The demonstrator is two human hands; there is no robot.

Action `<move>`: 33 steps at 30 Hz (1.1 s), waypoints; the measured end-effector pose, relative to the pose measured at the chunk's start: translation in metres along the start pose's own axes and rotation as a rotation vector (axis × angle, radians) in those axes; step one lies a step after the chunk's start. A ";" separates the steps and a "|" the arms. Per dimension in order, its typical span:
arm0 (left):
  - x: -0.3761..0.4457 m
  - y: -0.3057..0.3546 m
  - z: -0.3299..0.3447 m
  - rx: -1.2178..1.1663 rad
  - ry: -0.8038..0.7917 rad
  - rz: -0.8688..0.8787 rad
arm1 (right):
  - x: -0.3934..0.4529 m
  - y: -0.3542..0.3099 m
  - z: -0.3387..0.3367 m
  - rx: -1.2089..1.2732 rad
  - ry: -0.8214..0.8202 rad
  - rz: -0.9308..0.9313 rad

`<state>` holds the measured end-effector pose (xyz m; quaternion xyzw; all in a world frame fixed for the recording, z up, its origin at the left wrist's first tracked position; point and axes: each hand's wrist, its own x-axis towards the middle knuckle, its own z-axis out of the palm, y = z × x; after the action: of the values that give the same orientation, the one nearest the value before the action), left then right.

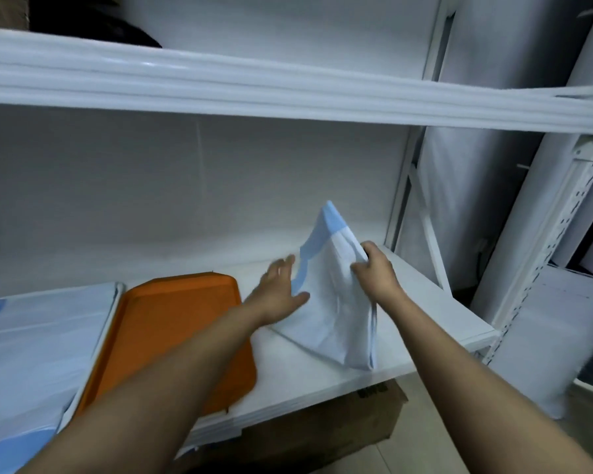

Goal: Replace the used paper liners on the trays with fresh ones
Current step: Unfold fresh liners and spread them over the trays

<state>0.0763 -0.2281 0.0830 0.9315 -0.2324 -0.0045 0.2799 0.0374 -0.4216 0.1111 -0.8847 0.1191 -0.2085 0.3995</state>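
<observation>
White metal shelving filled the frame, with a pale wall behind it. On the lower shelf (322, 378), right of centre, a folded paper liner (332, 302), white with a light blue band, stood lifted into a peak, its lower edge resting on the shelf. The right hand (374, 268) gripped its right edge, fingers curled round the fold. The left hand (281, 285) lay against the liner's left face, fingers spread and straight, holding nothing. Left of the hands, an orange tray (158, 330) lay flat and bare on the shelf. Further left, at the lower left of the frame, more white and blue liners (31, 343) were spread. A cardboard box (322, 429) sat under the shelf.
</observation>
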 end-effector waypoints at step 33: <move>-0.106 -0.111 -0.203 -1.045 0.351 -0.243 | 0.024 -0.142 0.005 0.311 -0.537 -0.147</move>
<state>0.0574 0.0048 0.1831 0.6759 -0.0403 0.0039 0.7359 0.0673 -0.3344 0.2220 -0.8428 -0.0883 -0.0115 0.5309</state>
